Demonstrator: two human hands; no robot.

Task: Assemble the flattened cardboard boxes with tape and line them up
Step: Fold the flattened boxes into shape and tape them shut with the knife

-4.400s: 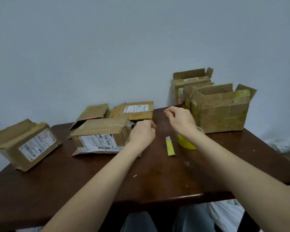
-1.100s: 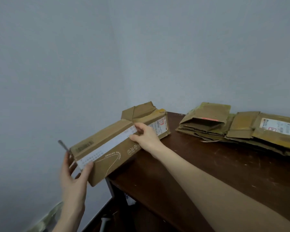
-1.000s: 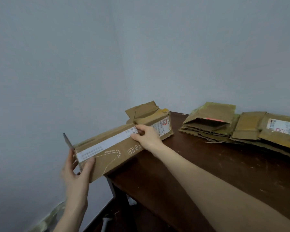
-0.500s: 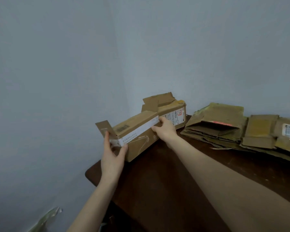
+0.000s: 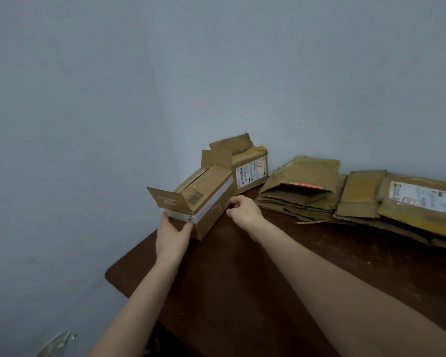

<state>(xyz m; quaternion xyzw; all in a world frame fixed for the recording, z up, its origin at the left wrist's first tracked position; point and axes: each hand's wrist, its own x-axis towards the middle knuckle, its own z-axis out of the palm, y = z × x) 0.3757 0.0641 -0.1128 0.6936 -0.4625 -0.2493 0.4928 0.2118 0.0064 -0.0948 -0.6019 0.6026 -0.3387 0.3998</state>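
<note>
Small cardboard box (image 5: 204, 199) sits on the far left corner of the dark desk (image 5: 242, 279), long side running near to far, white strip (image 5: 213, 200) along its upper right edge. End flaps (image 5: 168, 199) stick up open at both ends. Left hand (image 5: 174, 238) grasps the near end, thumb on the right face, fingers on the left. Right hand (image 5: 245, 212) has its fingers curled right at the box's far right corner; can't tell if it grips the box or only touches it. Labelled box (image 5: 250, 171) stands just behind, by the wall, top flaps up. Flattened boxes (image 5: 301, 189) are stacked to the right along the far edge, more overlapping off to the right.
</note>
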